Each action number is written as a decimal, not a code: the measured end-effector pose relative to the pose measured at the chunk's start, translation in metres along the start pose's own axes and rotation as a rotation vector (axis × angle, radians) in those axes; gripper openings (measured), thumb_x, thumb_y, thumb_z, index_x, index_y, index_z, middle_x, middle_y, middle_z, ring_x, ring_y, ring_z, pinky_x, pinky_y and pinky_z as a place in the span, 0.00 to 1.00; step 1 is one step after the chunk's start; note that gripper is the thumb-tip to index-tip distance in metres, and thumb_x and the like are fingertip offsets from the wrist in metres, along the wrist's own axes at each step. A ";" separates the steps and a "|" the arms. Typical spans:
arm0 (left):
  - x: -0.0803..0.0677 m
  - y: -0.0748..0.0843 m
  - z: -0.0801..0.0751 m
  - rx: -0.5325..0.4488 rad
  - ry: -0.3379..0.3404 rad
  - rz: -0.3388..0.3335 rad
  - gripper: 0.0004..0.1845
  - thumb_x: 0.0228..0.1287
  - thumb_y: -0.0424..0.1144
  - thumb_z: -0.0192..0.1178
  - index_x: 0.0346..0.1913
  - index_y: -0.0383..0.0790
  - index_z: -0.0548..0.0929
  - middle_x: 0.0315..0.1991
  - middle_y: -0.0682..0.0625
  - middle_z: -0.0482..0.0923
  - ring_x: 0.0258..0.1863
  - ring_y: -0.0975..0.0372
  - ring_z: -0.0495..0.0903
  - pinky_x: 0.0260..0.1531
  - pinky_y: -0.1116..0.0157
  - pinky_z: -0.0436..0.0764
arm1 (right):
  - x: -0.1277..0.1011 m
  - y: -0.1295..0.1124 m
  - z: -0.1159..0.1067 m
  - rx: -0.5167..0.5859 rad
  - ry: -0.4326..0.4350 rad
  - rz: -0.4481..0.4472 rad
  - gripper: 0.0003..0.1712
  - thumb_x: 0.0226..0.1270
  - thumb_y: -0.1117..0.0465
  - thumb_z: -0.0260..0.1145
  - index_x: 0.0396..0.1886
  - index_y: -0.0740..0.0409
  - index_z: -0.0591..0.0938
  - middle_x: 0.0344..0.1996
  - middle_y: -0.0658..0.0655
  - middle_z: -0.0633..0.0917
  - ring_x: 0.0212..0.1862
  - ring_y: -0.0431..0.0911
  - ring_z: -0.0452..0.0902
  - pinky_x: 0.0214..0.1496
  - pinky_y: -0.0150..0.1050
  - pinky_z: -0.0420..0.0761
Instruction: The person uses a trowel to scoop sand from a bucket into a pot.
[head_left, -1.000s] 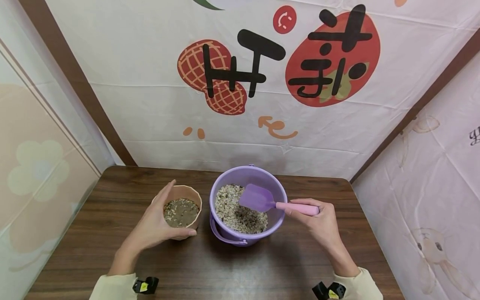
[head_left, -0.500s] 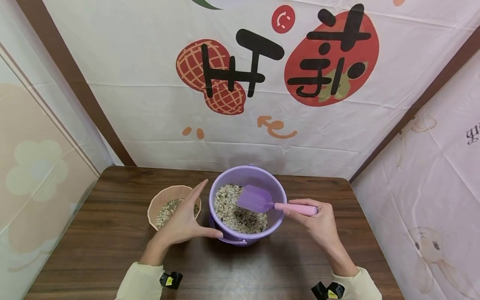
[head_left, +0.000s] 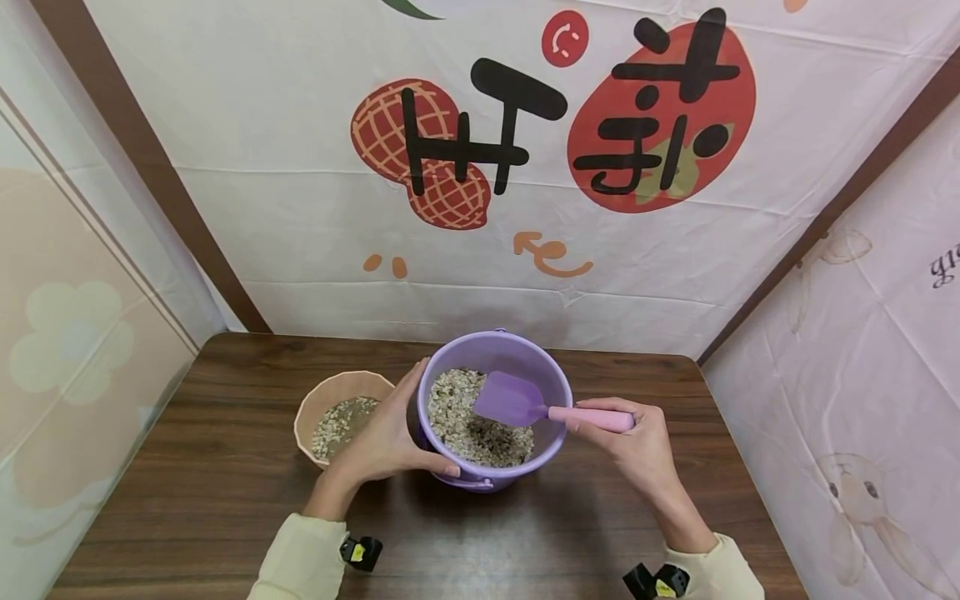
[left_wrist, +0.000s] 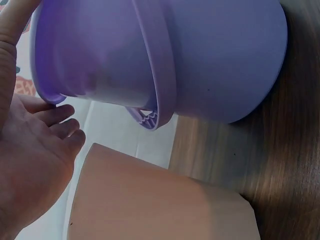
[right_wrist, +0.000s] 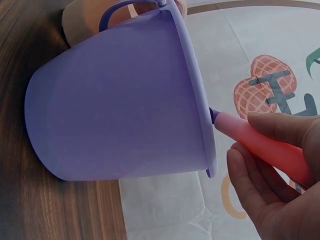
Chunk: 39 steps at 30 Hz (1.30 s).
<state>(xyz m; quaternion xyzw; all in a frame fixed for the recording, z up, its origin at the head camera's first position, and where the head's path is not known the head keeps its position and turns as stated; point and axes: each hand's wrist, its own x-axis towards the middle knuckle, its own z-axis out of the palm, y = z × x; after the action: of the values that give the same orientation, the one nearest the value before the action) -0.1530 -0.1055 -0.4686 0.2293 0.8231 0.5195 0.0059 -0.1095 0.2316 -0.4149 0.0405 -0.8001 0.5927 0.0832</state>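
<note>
A purple bucket (head_left: pixel 557 442) stands on the table, partly filled with pale grit mixed with dark bits (head_left: pixel 457 417). My left hand (head_left: pixel 384 442) holds the bucket's left side, with its thumb at the front rim and its fingers toward the back. My right hand (head_left: pixel 637 446) grips the pink handle of a small shovel (head_left: pixel 512 400). The shovel's purple blade is over the grit inside the bucket, and no load shows on it. To the left stands a peach-coloured flowerpot (head_left: pixel 315 408) with similar grit and a grey-brown patch inside, partly hidden by my left hand.
The bucket's handle (left_wrist: pixel 162 60) hangs down on its left side, facing the flowerpot. Behind the dark wood table (head_left: pixel 187 467) hangs a printed white cloth (head_left: pixel 300 208), close to the back edge. More cloth hangs at both sides.
My left hand has left the flowerpot and moved right to the bucket, where it now holds the side. My right hand and the shovel have stayed nearly still.
</note>
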 end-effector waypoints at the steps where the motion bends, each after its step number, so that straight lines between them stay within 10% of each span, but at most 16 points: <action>1: 0.001 -0.001 0.000 -0.004 0.000 0.001 0.80 0.24 0.56 0.89 0.82 0.42 0.49 0.79 0.39 0.51 0.76 0.46 0.54 0.72 0.40 0.56 | 0.000 0.000 0.000 -0.004 -0.002 0.000 0.17 0.50 0.64 0.84 0.41 0.62 0.91 0.34 0.56 0.91 0.41 0.45 0.89 0.39 0.32 0.85; 14: 0.007 -0.002 0.001 -0.090 -0.004 0.069 0.77 0.22 0.51 0.90 0.81 0.46 0.53 0.75 0.45 0.61 0.72 0.51 0.62 0.70 0.43 0.59 | 0.005 0.000 -0.002 -0.108 -0.072 -0.029 0.15 0.51 0.60 0.84 0.39 0.57 0.92 0.32 0.49 0.91 0.39 0.44 0.87 0.33 0.32 0.83; 25: 0.002 0.035 -0.007 -0.126 -0.005 0.054 0.73 0.24 0.35 0.89 0.79 0.33 0.55 0.73 0.32 0.61 0.70 0.38 0.63 0.69 0.40 0.58 | 0.017 -0.007 0.004 -0.308 -0.127 -0.099 0.13 0.48 0.59 0.85 0.35 0.50 0.93 0.30 0.43 0.90 0.38 0.41 0.86 0.37 0.34 0.82; 39: 0.007 -0.007 0.002 -0.070 -0.004 0.065 0.77 0.22 0.52 0.90 0.81 0.47 0.54 0.75 0.45 0.61 0.72 0.51 0.62 0.70 0.43 0.59 | 0.028 -0.019 0.022 -0.392 -0.172 -0.092 0.10 0.48 0.62 0.84 0.33 0.49 0.93 0.26 0.39 0.89 0.37 0.39 0.86 0.36 0.34 0.83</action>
<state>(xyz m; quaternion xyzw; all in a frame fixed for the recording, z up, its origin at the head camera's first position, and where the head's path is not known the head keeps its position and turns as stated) -0.1618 -0.1039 -0.4737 0.2568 0.7965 0.5474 -0.0013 -0.1355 0.2065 -0.3985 0.1103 -0.9015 0.4156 0.0477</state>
